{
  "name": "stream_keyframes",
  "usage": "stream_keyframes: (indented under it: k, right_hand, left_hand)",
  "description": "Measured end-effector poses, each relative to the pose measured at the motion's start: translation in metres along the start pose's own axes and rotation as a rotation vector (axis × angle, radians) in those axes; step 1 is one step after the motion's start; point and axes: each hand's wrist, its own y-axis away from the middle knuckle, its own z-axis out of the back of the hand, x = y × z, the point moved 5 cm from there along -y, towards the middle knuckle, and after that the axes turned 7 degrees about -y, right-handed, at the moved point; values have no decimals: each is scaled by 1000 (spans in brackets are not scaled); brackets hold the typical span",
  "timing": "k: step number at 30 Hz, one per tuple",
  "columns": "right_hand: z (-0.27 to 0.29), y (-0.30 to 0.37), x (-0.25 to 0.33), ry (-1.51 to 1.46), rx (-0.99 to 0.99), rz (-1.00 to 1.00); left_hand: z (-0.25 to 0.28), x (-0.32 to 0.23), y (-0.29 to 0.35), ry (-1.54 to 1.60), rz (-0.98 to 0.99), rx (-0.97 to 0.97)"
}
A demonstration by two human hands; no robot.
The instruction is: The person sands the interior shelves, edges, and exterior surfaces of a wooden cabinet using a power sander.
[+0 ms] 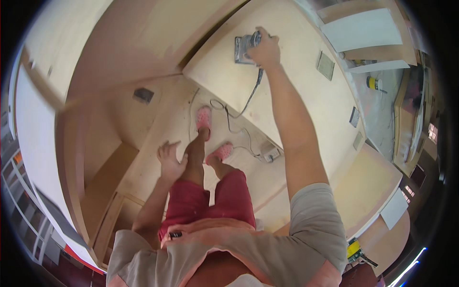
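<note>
My right hand (266,49) is stretched far forward and wrapped round the top of an electric sheet sander (244,50). The sander's flat pad lies against a broad pale wooden panel (291,71). From the tool a dark power cord (253,93) runs down over the panel's edge. My left hand (171,160) hangs beside my left leg with its fingers apart, holding nothing.
The cord loops by my pink clogs (203,118) to a power socket block (271,155). Sanding sheets (325,65) lie on the panel's right side. Tall wooden panels (138,38) stand at the left. A dark square sheet (143,95) lies beyond my feet.
</note>
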Motion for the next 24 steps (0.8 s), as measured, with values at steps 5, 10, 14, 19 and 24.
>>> stream_keyframes:
  k: [5,10,14,19,24]
  right_hand:
    - [29,-108,-20,-51,-282,-225]
    - [11,-137,2,59,-200,13]
    - [21,-143,24,180,-84,154]
    - [56,-221,-43,486,-439,139]
    - [64,-208,-30,311,-294,284]
  left_hand:
    - [-65,51,5,82,206,445]
    - [-82,119,3,33,428,606]
    - [-111,159,5,77,605,722]
    - [-168,162,-47,178,519,686]
    - [-233,167,-110,88,480,763]
